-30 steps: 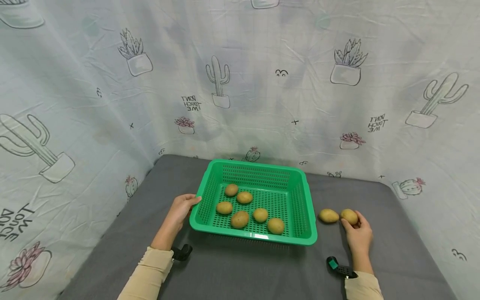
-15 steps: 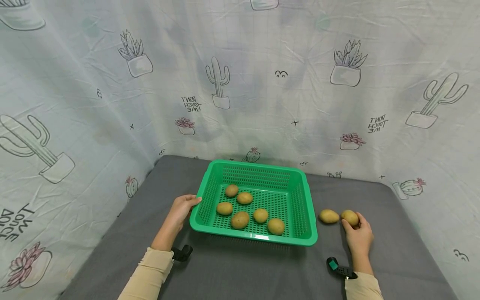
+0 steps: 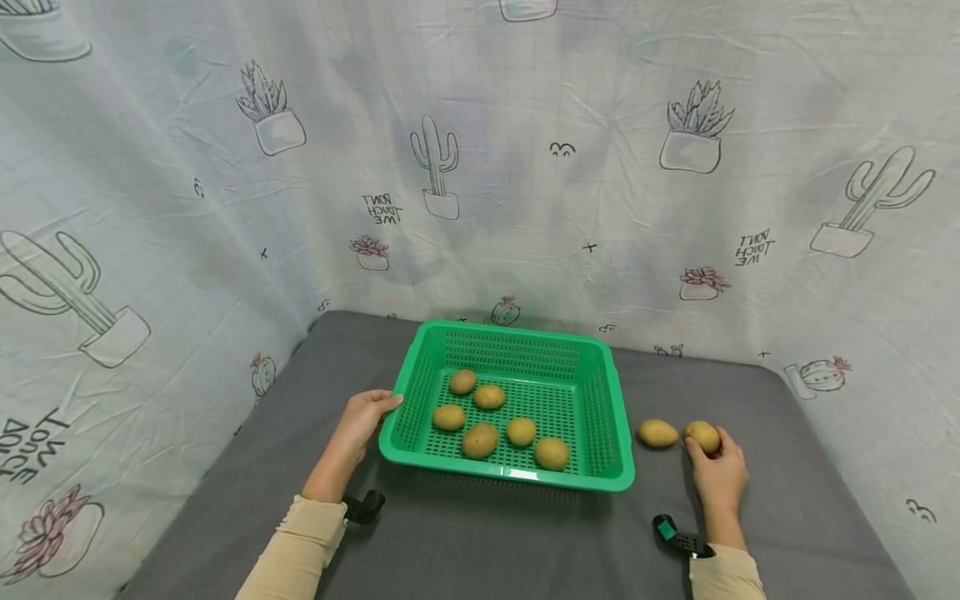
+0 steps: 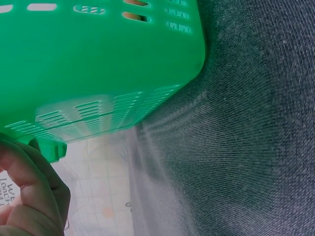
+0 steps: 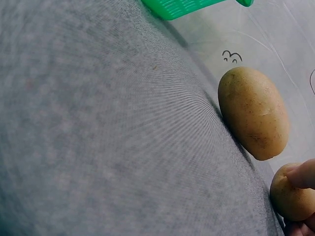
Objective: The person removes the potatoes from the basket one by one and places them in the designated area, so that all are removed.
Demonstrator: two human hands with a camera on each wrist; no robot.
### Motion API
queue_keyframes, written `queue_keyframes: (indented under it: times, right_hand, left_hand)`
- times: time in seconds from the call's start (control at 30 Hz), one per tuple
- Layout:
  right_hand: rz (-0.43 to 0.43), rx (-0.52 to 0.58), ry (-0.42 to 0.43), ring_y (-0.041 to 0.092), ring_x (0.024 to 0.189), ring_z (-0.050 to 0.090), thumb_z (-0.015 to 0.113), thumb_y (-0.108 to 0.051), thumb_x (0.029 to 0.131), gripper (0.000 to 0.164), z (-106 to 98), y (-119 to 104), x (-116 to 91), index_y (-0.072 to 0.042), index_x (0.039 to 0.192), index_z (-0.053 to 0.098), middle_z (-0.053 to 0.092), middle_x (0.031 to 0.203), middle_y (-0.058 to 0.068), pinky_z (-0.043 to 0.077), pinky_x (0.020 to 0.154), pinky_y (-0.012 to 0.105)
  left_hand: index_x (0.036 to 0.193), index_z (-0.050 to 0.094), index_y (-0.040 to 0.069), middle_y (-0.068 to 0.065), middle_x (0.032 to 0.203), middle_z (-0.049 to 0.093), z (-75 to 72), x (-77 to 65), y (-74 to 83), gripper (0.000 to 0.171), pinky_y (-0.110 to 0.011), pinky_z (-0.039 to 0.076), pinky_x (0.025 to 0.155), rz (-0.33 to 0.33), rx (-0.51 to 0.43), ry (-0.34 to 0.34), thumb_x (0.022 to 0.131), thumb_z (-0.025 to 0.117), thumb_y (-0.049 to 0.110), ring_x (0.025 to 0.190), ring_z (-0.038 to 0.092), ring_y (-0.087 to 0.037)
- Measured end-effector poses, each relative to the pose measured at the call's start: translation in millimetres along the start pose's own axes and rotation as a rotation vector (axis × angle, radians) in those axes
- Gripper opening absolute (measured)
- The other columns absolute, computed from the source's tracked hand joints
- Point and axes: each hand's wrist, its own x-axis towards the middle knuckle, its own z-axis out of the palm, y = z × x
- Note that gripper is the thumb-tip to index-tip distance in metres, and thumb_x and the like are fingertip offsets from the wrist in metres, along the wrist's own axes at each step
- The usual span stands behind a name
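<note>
At three o'clock, outside a green perforated rectangular plastic basket (image 3: 512, 354), the right hand (image 3: 718, 477) pinches an oval yellow-brown potato (image 3: 702, 437), thumb on its near-left side, fingers round its right. Clock centred on the basket, twelve pointing away from the person. Cannot tell if the pinched potato is lifted off the dark-grey woven tablecloth (image 3: 465, 550). A second loose one, a longer yellow-brown potato (image 3: 657, 433), lies on the tablecloth just beside it, also at three, between it and the basket.

At nine, the left hand (image 3: 362, 419) grips the basket rim; left wrist view gives curled fingers by the green edge. Hands well apart, basket between them.

Inside the basket, on its slotted floor: six oval yellow-brown potatoes (image 3: 480, 440). Two around ten, one near nine, one past seven, one at five, one between four and five.

Both forearms in beige sleeves (image 3: 292, 546). Black wrist-worn camera (image 3: 365, 506) on the left, black wrist device with a green patch (image 3: 682, 536) on the right. Beyond the table, ten through two: pale grey-white fabric backdrop (image 3: 510, 167) printed with cacti, potted succulents, mirrored lettering.
</note>
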Motion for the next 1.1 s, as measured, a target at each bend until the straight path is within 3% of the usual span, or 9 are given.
queue_keyframes:
  times: [0.53, 1.1]
  right_hand:
    - [-0.002, 0.009, -0.011, 0.050, 0.112, 0.044, 0.064, -0.015, 0.088, 0.059, -0.7, 2.3, 0.8, 0.011, 0.135, 0.041, 0.046, 0.122, 0.035, 0.031, 0.098, 0.056]
    - [0.072, 0.062, -0.045, 0.049, 0.125, 0.041, 0.063, -0.014, 0.088, 0.066, -3.3, -1.5, 2.2, 0.010, 0.142, 0.032, 0.037, 0.135, 0.037, 0.032, 0.104, 0.053]
  left_hand:
    - [0.120, 0.059, -0.003, 0.005, 0.059, 0.047, -0.1, 1.9, -2.6, 0.036, -0.028, 0.039, 0.056, 0.005, 0.004, -0.002, 0.096, 0.055, 0.024, 0.051, 0.037, -0.011]
    - [0.123, 0.056, -0.006, 0.006, 0.056, 0.043, -0.1, 1.6, 0.1, 0.040, -0.028, 0.037, 0.054, 0.004, 0.004, -0.014, 0.097, 0.056, 0.024, 0.049, 0.033, -0.010]
